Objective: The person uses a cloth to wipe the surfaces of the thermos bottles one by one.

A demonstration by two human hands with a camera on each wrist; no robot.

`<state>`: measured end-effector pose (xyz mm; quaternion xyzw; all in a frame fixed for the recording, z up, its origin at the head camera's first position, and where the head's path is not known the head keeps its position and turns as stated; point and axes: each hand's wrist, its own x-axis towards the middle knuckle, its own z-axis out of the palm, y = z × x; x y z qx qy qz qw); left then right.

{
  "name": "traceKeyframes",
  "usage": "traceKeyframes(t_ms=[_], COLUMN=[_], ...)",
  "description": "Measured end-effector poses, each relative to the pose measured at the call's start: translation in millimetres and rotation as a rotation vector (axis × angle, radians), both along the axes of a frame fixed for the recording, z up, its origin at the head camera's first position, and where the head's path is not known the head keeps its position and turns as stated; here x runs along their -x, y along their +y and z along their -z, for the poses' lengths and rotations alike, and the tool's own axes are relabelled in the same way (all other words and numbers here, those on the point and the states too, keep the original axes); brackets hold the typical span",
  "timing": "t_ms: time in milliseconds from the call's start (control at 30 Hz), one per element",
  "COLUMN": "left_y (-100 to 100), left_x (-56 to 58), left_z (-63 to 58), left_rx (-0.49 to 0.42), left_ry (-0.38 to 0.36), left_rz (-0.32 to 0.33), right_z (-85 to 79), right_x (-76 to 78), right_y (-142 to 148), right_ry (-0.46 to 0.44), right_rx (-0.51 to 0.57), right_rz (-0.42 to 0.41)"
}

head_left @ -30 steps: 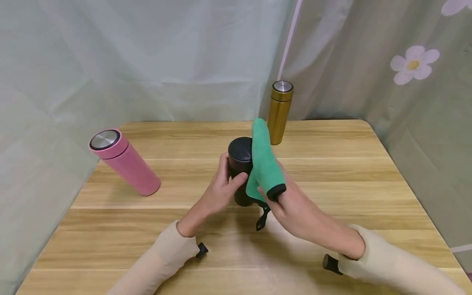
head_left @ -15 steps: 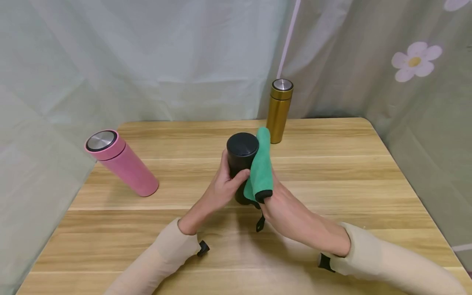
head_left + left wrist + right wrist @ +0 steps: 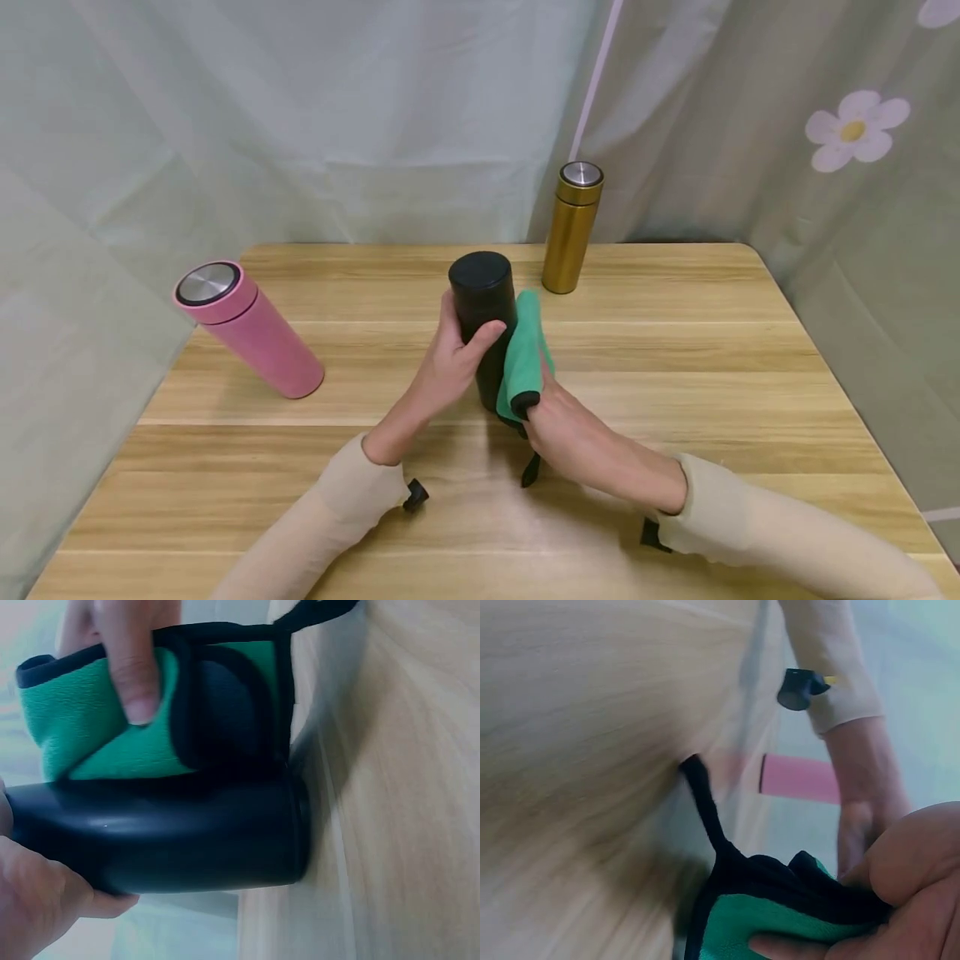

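At the middle of the streaky wood-grain table (image 3: 675, 375), a smooth black cylindrical bottle (image 3: 482, 298) shows a soft sheen, flat top pointing up, long axis nearly upright; I can't tell whether its base touches. The left hand (image 3: 448, 358) grips one side; the right hand (image 3: 564, 423) clasps a fuzzy, black-edged green cloth (image 3: 522, 362) against the other.
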<state>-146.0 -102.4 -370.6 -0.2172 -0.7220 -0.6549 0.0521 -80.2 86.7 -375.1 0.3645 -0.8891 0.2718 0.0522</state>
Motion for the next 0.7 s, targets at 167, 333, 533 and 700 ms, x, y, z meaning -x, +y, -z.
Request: traceKeyframes(t_ms=[167,333,533,700], left_y=[-0.8,-0.2,-1.5,-7.0], left_x=[3.8,7.3,13.4,19.9], left_z=[-1.3,-0.7,-3.4,-7.6], left_rx=[0.007,-0.038,-0.076,-0.110], left_ry=[-0.044,-0.053,-0.103,-0.208], left_rz=[-0.052,-0.095,-0.141,-0.194], right_z=[9.7,18.7,30.3,36.1], right_x=[3.5,7.5,13.4,17.7], right_y=[1.2,0.4,0.7,3.1], right_ry=[-0.010,0.016,0.086,0.075], right_rx=[-0.044,-0.046,-0.028,0.005], right_rz=[0.020,0.020,0.006,-0.023])
